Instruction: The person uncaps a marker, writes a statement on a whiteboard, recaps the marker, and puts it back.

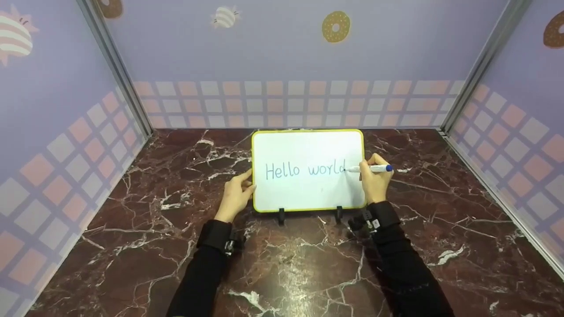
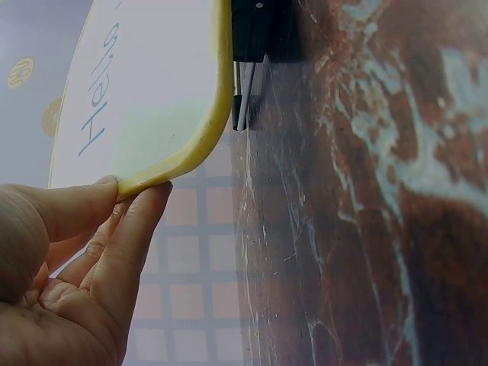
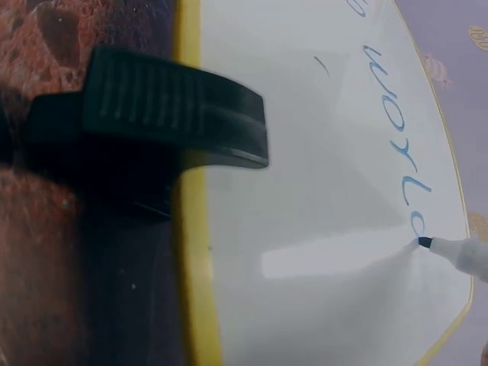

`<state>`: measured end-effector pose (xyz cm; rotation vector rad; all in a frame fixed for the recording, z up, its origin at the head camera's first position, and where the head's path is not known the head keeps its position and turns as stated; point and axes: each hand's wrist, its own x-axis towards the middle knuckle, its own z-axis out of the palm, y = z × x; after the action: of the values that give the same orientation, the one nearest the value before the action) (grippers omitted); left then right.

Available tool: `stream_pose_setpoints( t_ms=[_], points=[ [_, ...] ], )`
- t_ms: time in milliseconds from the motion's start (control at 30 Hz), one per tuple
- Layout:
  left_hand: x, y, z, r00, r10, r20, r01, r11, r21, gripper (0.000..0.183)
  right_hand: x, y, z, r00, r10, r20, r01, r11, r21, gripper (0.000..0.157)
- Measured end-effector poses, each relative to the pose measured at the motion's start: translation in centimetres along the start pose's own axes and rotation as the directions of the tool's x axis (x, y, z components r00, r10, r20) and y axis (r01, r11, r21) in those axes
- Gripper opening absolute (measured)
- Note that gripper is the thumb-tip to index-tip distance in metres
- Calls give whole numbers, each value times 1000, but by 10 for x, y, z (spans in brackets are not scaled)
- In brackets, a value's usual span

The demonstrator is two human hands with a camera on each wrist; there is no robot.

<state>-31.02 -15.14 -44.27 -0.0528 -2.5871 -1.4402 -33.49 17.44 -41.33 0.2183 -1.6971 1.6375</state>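
Observation:
A small whiteboard [image 1: 304, 147] with a yellow frame leans upright on a black stand [image 1: 281, 215], whose two feet hook over its lower edge. Blue handwriting [image 1: 306, 170] across the middle reads "Hello world". My left hand [image 1: 235, 196] pinches the board's left edge between thumb and fingers, clearest in the left wrist view [image 2: 76, 267]. On the right side, my right hand [image 1: 376, 180] grips a white marker [image 1: 354, 169] with a blue end. Its dark tip [image 3: 425, 242] touches the board at the last letter in the right wrist view, where most of that hand is out of frame.
Beneath everything lies a dark red marbled tabletop [image 1: 154, 246] with white veins. Lilac panels [image 1: 273, 53] with checks and doughnut prints enclose the back and both sides, joined by metal corner posts [image 1: 119, 70]. A small stray blue mark [image 3: 322, 65] shows low on the board.

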Motion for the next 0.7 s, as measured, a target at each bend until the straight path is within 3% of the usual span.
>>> stream_pose_setpoints(
  t_ms=[233,367,567,700],
  points=[
    [-1,0,-1,1000,11,6,-11,1000,0,52,1,-2,-2,1000,-2,8,3,998,-68,28],
    [-2,0,-1,1000,14,18,-14,1000,-15,53,4,-3,-3,1000,10,-6,-10,999,-45,27],
    [-2,1,-1,1000,12,6,-12,1000,-11,53,8,-5,-6,996,-23,-89,20,999,-36,28],
    [-2,1,-1,1000,12,0,-12,1000,-4,52,8,-3,-8,996,-10,-84,11,1000,6,29]
  ],
)
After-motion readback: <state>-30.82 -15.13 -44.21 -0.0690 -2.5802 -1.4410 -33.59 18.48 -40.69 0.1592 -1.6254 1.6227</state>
